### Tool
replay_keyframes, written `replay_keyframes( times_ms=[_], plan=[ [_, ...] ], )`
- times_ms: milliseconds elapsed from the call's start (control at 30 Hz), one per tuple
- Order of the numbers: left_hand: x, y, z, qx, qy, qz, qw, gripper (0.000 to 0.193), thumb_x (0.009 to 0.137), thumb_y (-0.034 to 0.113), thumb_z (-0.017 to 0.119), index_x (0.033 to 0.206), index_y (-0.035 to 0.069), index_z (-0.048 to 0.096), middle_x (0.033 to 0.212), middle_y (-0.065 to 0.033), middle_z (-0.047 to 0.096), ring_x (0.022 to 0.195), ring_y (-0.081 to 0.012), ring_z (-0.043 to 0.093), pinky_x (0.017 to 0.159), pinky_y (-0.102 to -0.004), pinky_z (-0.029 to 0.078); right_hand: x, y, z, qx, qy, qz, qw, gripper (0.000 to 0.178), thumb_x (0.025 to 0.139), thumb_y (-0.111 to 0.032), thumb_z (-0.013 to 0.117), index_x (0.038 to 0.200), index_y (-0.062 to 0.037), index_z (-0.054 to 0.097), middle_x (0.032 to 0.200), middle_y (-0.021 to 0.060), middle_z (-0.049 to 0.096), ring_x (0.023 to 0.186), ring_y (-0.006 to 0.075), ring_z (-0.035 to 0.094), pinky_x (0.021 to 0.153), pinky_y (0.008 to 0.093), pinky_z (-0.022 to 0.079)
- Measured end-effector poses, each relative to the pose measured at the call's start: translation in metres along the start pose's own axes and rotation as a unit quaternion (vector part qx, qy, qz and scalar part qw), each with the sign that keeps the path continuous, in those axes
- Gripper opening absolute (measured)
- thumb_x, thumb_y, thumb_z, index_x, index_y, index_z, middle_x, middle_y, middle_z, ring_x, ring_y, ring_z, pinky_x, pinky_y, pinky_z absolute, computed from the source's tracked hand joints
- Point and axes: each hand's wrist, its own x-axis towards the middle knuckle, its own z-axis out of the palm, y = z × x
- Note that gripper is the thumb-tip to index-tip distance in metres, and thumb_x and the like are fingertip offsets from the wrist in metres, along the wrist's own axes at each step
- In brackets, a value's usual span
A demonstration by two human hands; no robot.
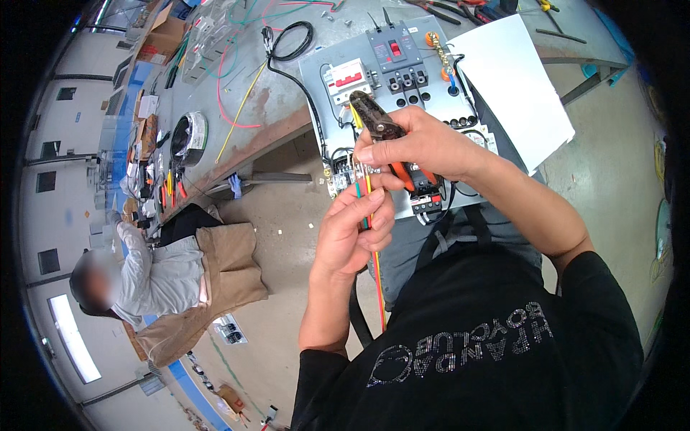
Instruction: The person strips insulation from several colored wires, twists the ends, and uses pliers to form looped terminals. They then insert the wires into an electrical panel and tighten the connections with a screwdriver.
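Note:
My left hand [359, 226] is closed around several thin insulated wires [379, 280], among them yellow, red and green ones, which trail down toward my lap. Just above it, my right hand [431, 147] grips a plier-like hand tool [375, 116] with a worn dark head and orange handles; its jaws point up and to the left. The right thumb and fingertips also meet near the upper wire ends, where the exact contact is hidden. Beneath both hands lies a light grey mounting plate [316, 79] carrying a large breaker [397, 50] and a smaller white breaker with red levers [348, 77].
A white sheet [514, 86] lies right of the plate. On the metal bench [277, 104] are loose wires, a black cable coil [188, 138] and several pliers [467, 11] at the far edge. Another person [165, 276] works at the left.

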Motion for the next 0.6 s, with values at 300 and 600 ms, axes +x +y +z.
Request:
replay_keyframes(
  times_ms=[300,600],
  plan=[
    [-0.001,0.000,-0.003,-0.047,-0.041,-0.026,0.998,0.030,0.107,0.015,0.048,0.124,-0.007,0.060,0.070,-0.0019,0.051,0.045,-0.0046,0.032,0.041,-0.0223,0.024,0.004,-0.002,0.001,0.007,-0.029,0.018,0.999,0.022,0.097,-0.019,0.075,0.100,0.0018,0.073,0.072,0.0040,0.067,0.061,0.0091,0.063,0.059,0.0249,0.048],
    [-0.006,-0.005,0.003,-0.047,0.028,0.079,0.995,0.031,0.109,0.019,0.046,0.127,-0.004,0.057,0.078,-0.0041,0.055,0.047,-0.0056,0.034,0.043,-0.0228,0.028,0.005,-0.004,0.002,0.006,-0.020,-0.012,1.000,0.022,0.096,-0.020,0.076,0.098,0.0023,0.073,0.075,0.0036,0.068,0.069,0.0090,0.064,0.062,0.0256,0.050]
  ],
)
